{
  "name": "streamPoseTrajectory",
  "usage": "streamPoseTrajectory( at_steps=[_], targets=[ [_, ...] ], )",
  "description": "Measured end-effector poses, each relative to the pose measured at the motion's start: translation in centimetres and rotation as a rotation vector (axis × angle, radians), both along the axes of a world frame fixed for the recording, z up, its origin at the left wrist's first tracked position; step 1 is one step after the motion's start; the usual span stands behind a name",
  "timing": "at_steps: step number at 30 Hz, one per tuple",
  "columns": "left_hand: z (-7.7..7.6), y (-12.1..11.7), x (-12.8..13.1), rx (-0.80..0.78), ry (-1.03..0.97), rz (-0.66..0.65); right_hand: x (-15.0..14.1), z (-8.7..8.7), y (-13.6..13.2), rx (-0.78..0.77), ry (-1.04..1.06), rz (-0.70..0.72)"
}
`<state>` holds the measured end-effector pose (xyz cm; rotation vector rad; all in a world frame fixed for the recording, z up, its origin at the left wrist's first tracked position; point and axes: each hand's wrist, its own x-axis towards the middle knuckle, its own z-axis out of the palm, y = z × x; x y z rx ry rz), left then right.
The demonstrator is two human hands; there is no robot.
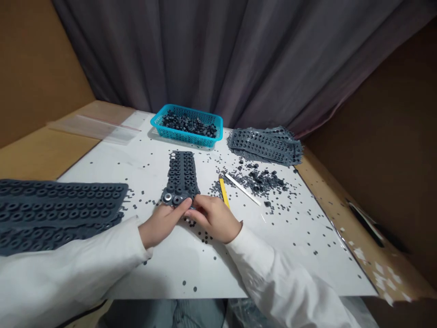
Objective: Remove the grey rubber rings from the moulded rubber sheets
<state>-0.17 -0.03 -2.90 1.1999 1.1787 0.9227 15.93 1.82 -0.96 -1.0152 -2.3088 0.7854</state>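
A dark grey moulded rubber sheet (pixel 182 171) with rows of raised rings lies lengthwise in front of me, its near end lifted in my hands. My left hand (pixel 163 222) is closed on the near left edge, thumb on top beside the rings. At the near right corner, my right hand (pixel 215 216) pinches with thumb and curled fingers; whatever sits between these fingertips is hidden. Just right of the sheet are a yellow strip-like tool (pixel 223 191), partly behind my right hand, and a white stick (pixel 243 189).
A blue basket (pixel 186 138) of small black parts stands at the back. Punched sheets (pixel 264 145) are stacked back right, near a pile of black bits (pixel 264 180). More ringed sheets (pixel 58 205) lie left. Clear plastic bags (pixel 99 125) and a dark pen-like object (pixel 365 222) lie toward the sides.
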Motion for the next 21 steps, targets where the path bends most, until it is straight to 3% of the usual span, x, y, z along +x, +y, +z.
streamPoseTrajectory(
  at_steps=[5,8,12,16,21],
  targets=[
    [0.5,0.4,0.5,-0.268,-0.566,0.058,-0.4,-0.3,0.1,-0.030,0.267,0.007],
    [0.8,0.5,0.6,-0.326,-0.724,0.069,-0.6,-0.4,-0.1,-0.100,0.368,-0.044],
    [1.8,1.0,-0.1,-0.377,-0.767,0.082,-0.5,-0.8,-0.4,-0.263,0.514,-0.068],
    [2.7,1.9,-1.3,-0.290,-0.816,0.178,0.1,-1.2,0.0,-0.477,0.752,-0.102],
    [1.8,2.0,-1.2,-0.213,-0.538,0.118,0.4,-1.1,1.0,-0.488,0.818,-0.145]
  ],
)
